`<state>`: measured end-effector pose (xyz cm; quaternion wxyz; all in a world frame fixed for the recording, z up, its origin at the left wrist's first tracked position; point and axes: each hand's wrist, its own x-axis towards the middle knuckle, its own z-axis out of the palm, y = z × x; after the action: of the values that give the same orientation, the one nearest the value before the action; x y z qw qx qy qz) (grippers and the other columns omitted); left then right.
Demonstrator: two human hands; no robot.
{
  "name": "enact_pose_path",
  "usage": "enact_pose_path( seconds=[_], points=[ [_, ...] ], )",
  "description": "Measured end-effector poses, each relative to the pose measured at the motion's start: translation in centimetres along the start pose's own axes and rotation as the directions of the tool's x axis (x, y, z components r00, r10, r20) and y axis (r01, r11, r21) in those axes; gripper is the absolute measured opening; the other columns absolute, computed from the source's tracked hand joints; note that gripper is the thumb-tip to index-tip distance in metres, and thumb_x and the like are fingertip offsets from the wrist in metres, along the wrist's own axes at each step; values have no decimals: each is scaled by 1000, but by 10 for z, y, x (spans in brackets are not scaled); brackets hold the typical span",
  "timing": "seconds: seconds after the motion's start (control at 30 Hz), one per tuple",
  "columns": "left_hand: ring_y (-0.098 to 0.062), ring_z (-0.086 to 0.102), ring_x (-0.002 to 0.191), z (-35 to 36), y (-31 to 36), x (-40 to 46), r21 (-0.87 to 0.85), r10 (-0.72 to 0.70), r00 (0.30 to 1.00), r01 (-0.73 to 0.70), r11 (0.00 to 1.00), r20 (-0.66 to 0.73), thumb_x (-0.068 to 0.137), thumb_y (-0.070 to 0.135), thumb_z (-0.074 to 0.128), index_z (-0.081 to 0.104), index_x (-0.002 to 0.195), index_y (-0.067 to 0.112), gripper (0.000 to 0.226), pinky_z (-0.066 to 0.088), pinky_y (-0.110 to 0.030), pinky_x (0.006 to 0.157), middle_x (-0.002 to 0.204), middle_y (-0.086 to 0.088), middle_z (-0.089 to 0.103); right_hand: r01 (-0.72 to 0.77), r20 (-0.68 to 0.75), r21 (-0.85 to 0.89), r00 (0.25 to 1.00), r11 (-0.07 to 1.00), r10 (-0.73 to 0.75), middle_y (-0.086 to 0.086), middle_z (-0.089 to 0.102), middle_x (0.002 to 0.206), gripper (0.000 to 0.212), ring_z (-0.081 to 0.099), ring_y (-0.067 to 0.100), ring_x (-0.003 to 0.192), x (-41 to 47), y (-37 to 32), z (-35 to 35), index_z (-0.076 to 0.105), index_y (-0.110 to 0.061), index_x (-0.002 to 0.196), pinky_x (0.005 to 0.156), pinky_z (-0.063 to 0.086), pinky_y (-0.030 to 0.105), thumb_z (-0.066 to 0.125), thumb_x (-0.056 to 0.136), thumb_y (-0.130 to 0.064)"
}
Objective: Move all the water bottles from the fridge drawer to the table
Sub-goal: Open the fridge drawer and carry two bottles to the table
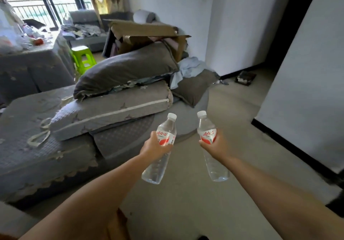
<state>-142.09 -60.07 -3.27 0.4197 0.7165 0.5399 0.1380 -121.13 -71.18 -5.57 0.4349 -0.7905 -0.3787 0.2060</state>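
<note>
Left hand (155,144) has fingers clamped round the left water bottle (161,151), cap tilted toward 1 o'clock. Right hand (216,143) has fingers clamped round the right water bottle (209,137), cap toward 11 o'clock. Both bottles are held over the floor (232,119); grey cushions (119,91) lie at 10 o'clock.

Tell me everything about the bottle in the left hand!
The left bottle is clear plastic, with a white screw cap on and a red-and-white label with red writing. It looks full of clear water. It is carried in the air above the floor, tilted, cap pointing up and away. The left hand grips it around the label; nothing else touches it.
</note>
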Motion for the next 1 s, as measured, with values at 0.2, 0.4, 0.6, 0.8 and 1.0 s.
enact_pose_path(
  seconds=[0.2, 0.4, 0.6, 0.8, 1.0],
  points=[
    [-22, 62, 101, 46, 85, 94, 21, 46, 997, -48, 999, 57, 76, 42, 75, 32, 134, 19, 76, 55, -40, 87, 117, -3, 59, -72, -69, 3, 995, 997, 72, 7, 62, 93, 53, 63, 24, 82, 99, 31, -71, 52, -10, 109, 66, 48, 30, 78, 69, -31],
    [-19, 58, 95, 108, 160, 172, 19, 107, 987, -110, 994, 116, 78, 36, 74, 35, 131, 17, 69, 49, -30, 74, 110, 0, 57, -176, -180, 29, 967, 984, 178, 7, 64, 90, 46, 62, 16, 75, 159, 71, -138, 53, -12, 106, 57, 46, 26, 76, 71, -30],
    [-16, 63, 92, 187, 224, 246, 46, 191, 946, -210, 977, 263, 75, 45, 75, 40, 124, 23, 65, 55, -31, 80, 108, 4, 61, -275, -294, 79, 912, 958, 286, 6, 61, 92, 51, 58, 16, 74, 209, 111, -186, 43, -14, 109, 58, 46, 27, 78, 73, -21],
    [-19, 61, 92, 264, 312, 336, 61, 330, 845, -389, 919, 421, 75, 41, 74, 39, 118, 24, 58, 52, -34, 79, 103, 4, 58, -346, -436, 4, 844, 938, 313, 4, 61, 98, 57, 59, 20, 82, 292, 144, -238, 44, -12, 117, 66, 48, 31, 77, 74, -27],
    [-22, 59, 99, 327, 424, 420, -48, 450, 671, -527, 848, 589, 72, 31, 75, 37, 125, 25, 65, 52, -42, 90, 109, 1, 58, -407, -590, 104, 709, 907, 386, 2, 61, 100, 60, 59, 18, 83, 373, 154, -302, 42, -15, 122, 62, 45, 24, 77, 76, -29]
  ],
)
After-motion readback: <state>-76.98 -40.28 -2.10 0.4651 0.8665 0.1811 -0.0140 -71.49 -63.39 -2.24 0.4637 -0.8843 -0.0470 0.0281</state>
